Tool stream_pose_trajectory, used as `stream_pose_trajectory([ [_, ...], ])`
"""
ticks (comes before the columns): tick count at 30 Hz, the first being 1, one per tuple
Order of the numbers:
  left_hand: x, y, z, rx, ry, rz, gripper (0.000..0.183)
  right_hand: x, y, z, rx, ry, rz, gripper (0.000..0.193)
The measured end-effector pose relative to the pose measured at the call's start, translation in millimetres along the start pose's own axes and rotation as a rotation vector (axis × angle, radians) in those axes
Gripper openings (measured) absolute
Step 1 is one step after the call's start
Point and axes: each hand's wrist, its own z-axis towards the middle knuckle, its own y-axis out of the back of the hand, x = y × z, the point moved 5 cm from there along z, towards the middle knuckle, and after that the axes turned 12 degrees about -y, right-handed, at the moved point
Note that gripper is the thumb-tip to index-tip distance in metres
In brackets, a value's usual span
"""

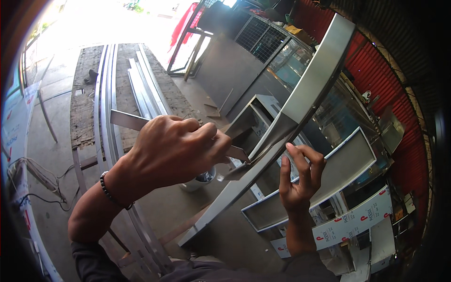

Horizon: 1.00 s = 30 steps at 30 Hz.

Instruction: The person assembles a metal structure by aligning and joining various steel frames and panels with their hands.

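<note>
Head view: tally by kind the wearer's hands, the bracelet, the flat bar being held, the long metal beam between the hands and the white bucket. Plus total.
Left hand and right hand: 2
Bracelet: 1
Flat bar: 1
Metal beam: 1
Bucket: 1
Total: 6

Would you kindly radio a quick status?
Left hand gripping flat strip; right hand half-open beside long metal piece, contact unclear; white bucket beyond left hand, partly hidden.

left hand point(176, 143): bare | wrist, behind grip: dark bead bracelet point(107, 189) | farther behind grip: dark left sleeve point(94, 258) | right hand point(300, 181): bare | behind it: dark right sleeve point(307, 269)
</note>
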Motion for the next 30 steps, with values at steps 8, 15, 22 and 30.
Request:
stream_pose_trajectory([
  [8, -15, 3, -29, 0.031, -0.087, -0.092, 0.039, 12, -4, 11, 0.066, 0.19, -0.253, 0.037],
  [15, -23, 17, -59, 0.003, 0.042, -0.18, 0.043, 26, -13, -27, 0.117, 0.24, -0.168, 0.022],
  [22, -32, -1, -133, -0.034, 0.767, -0.503, 0.042, 50, -18, -81, 0.268, 0.259, 0.07, 0.024],
  [30, -130, -58, -155, -0.151, 1.409, -1.48, 0.022, 80, -20, -143, 0.46, 0.18, 0.311, 0.028],
])
